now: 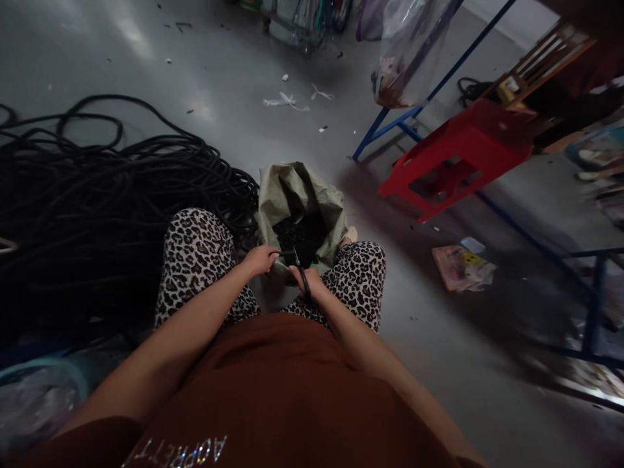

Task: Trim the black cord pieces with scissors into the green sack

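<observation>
I sit with my knees apart over an open greenish woven sack [292, 192] that holds small dark pieces. My left hand [260, 259] pinches the end of a thin black cable [285, 253] just above the sack's near rim. My right hand [310, 282] grips a dark-handled cutting tool [301, 272] whose tip meets that cable. Both hands are close together between my knees, which are in leopard-print trousers.
A big tangled heap of black cable [97, 208] fills the floor to my left. A red plastic stool [455, 159] lies tipped at the right by a blue metal frame [390, 123]. A pink packet [462, 266] and white scraps [287, 101] lie on the grey floor.
</observation>
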Demonstrator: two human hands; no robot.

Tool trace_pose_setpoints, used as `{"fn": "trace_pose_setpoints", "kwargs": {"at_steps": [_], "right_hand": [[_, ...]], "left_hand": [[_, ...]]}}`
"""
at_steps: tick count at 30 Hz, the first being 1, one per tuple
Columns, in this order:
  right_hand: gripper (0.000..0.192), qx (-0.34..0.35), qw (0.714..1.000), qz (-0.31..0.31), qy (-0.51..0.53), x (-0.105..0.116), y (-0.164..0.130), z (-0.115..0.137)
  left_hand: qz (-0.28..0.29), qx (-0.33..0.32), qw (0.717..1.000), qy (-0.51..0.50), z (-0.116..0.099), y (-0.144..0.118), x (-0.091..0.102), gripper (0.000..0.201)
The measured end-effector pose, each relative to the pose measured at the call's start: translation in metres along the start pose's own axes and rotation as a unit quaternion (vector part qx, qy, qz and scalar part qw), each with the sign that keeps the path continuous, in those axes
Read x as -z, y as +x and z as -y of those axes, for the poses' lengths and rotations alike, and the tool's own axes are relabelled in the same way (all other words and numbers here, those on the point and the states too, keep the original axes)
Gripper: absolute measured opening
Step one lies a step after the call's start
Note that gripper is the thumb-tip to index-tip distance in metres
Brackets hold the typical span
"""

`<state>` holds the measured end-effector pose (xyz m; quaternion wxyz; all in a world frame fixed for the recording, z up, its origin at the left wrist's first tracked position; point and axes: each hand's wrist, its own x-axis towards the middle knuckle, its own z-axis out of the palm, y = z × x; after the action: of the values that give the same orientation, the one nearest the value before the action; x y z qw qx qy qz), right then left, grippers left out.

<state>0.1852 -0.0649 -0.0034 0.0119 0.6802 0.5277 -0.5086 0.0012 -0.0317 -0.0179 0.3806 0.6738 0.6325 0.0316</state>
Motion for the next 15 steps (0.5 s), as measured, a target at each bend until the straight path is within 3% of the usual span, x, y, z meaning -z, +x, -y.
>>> {"fn": "trace_pose_setpoints", "kwargs": {"at_steps": [2,6,15], "right_hand": [[0.057,0.006,1.000,-0.009,-0.026,-0.001,0.002,-0.002],[0.063,-0.017,0.999,-0.025,0.020,-0.004,0.008,-0.008],[0.064,-0.045,0.993,0.039,0.101,-0.009,0.008,-0.008]], "left_hand": [[0.003,0.003,1.000,0.001,0.001,0.000,0.000,0.035],[0.004,0.008,1.000,0.007,0.003,0.000,0.000,0.035],[-0.032,0.031,0.999,-0.029,0.003,0.000,0.003,0.038]]}}
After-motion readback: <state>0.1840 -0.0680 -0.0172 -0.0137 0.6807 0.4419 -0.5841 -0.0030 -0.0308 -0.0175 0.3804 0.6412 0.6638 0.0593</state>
